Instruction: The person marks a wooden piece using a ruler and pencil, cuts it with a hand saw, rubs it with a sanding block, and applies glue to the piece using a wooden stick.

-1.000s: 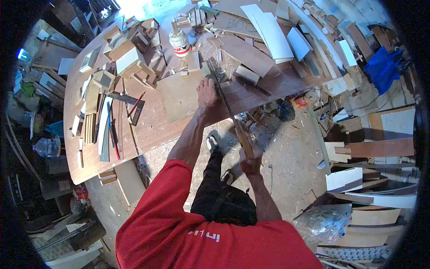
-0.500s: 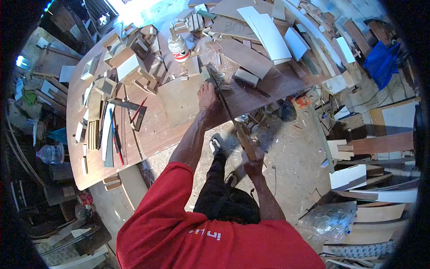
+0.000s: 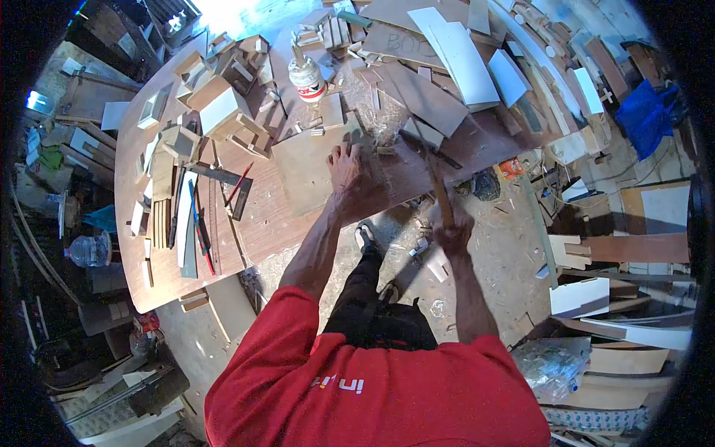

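Note:
My left hand (image 3: pixel 345 167) lies on a thin flat brown board (image 3: pixel 302 179) near the table's front edge, its fingers spread and pressing down. My right hand (image 3: pixel 453 227) is closed around the handle of a handsaw (image 3: pixel 438 182), just off the table edge. The long narrow blade, seen nearly edge-on, points away over the table, to the right of the board and apart from it. Below my right hand a pale wood offcut (image 3: pixel 436 264) shows against the floor; whether it lies there or is falling I cannot tell.
A white glue bottle (image 3: pixel 306 80) stands behind the board. Small wooden boxes (image 3: pixel 223 108) and a red pencil-like stick (image 3: pixel 238 182) are at left on the table (image 3: pixel 257 231). Large panels (image 3: pixel 424 97) pile up at the right. Planks (image 3: pixel 633 249) and a blue bag (image 3: pixel 646 115) lie beyond.
The handsaw has moved away from the board's right edge, rightward with my right hand. My left hand stays on the board, its fingers slightly shifted. A pale offcut now shows below.

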The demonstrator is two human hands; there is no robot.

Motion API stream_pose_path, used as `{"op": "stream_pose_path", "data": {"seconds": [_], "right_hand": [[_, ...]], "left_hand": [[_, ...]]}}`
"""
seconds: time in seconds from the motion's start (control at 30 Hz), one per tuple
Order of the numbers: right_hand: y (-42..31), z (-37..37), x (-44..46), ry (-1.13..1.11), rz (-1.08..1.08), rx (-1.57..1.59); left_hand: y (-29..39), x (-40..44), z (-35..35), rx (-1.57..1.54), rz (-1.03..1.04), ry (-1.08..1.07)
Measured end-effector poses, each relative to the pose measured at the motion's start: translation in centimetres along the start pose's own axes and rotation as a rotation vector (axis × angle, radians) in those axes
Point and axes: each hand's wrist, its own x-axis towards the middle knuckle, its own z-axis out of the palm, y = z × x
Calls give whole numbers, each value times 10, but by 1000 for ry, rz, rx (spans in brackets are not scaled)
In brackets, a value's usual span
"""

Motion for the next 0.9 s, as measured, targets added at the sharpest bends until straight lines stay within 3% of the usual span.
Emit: {"op": "stream_pose_path", "data": {"seconds": [0.07,0.13,0.27,0.33,0.4,0.57,0.63,0.67,0.73,0.77,0.83,0.9], "right_hand": [[-2,-4,44,-20,41,-63],[-1,-1,78,308,-303,-105],[15,16,126,105,-111,-76],[15,22,142,129,-127,-136],[20,30,148,117,-133,-188],[31,36,158,63,-142,-326],[36,40,160,5,-153,-364],[37,41,161,9,-160,-360],[34,35,157,-60,-151,-382],[37,34,156,-98,-135,-357],[44,31,155,-135,-140,-357],[40,29,155,-236,-56,-391]], "left_hand": [[8,2,-17,-39,-40,-10],[9,14,-10,29,56,9],[25,31,-11,86,300,-85],[40,41,-24,18,296,-70],[45,53,-36,-10,328,-348],[42,67,-63,-172,263,-281],[38,70,-85,-896,-81,-479],[36,70,-88,-892,-81,-472],[35,68,-97,-1558,-314,-464],[32,67,-103,-1558,-318,-452],[29,68,-122,-2077,-534,-453],[18,73,-128,-2191,-510,-469]]}}
